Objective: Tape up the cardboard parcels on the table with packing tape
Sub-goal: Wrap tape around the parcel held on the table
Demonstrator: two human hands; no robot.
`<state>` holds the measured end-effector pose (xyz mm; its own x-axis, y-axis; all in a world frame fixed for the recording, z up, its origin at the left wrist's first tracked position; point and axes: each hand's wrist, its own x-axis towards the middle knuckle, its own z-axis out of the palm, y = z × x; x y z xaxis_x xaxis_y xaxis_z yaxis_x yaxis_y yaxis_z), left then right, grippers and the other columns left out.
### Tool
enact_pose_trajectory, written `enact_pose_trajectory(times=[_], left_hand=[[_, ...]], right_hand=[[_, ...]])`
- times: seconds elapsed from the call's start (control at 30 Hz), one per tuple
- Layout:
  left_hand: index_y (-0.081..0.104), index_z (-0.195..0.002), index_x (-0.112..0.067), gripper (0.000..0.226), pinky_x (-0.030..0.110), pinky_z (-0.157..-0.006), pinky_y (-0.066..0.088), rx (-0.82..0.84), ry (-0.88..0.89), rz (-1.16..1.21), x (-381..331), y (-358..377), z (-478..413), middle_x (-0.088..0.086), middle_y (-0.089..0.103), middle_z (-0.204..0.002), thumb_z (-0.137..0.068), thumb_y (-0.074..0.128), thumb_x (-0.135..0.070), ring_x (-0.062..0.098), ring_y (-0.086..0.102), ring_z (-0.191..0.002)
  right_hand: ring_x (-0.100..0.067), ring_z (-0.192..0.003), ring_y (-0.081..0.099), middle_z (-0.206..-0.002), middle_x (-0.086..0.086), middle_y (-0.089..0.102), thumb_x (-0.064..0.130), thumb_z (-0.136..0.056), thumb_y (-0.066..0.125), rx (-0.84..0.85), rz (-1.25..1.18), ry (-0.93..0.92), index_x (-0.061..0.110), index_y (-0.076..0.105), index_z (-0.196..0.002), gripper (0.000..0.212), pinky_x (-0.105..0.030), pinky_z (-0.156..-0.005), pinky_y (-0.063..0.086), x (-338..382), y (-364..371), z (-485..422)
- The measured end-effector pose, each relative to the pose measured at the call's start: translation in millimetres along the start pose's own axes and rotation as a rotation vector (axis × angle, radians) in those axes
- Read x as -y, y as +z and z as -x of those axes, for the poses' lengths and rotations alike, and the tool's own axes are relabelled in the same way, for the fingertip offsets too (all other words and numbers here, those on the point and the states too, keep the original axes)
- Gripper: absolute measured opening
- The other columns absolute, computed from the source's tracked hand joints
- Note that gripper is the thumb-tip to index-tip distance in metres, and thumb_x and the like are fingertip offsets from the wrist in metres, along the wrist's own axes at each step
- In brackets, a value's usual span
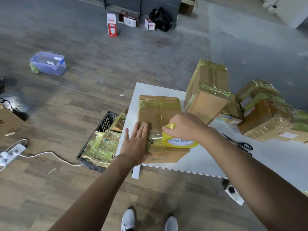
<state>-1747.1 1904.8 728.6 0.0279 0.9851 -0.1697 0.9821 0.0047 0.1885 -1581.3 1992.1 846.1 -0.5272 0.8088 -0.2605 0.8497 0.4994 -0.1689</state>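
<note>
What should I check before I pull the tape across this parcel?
1. Left hand flat on the parcel, pressing the tape end: ok.
2. Right hand grips the tape roll: ok.
3. Strip beside the roll flat, without wrinkles: cannot tell.
4. Scissors on the table, seemingly near the right hand: ok.
5. Parcel wholly on the table: cannot tell, hand hides its corner.

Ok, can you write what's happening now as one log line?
step: taping box | left hand: flat on box | right hand: holds tape roll | scissors: on table
</note>
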Motion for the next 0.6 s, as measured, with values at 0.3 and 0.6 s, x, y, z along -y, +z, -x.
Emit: enact_pose_trajectory(times=[0.3,0.6], left_hand=[[-0.030,-0.143,-0.008,0.095,0.041,-0.118,-0.011,-0.037,0.084,-0.093,-13,17,-3,0.003,-0.022,-0.161,-0.098,0.048,-0.036,0.022,-0.017,-0.149],[-0.021,-0.152,-0.009,0.083,0.049,-0.120,-0.003,0.029,0.027,-0.127,-19,11,0,0.003,-0.024,-0.161,-0.101,0.040,-0.033,0.020,-0.020,-0.149]], right_hand=[[-0.023,-0.061,0.057,-0.064,-0.007,0.059,0.060,-0.086,0.054,-0.040,-0.198,-0.012,0.007,0.059,-0.071,0.055,-0.034,-0.058,0.044,-11,6,-1],[-0.023,-0.061,0.040,-0.059,-0.004,0.038,0.061,-0.088,0.054,-0.042,-0.079,0.087,0.012,0.037,-0.058,0.060,-0.034,-0.055,0.030,-27,-3,15]])
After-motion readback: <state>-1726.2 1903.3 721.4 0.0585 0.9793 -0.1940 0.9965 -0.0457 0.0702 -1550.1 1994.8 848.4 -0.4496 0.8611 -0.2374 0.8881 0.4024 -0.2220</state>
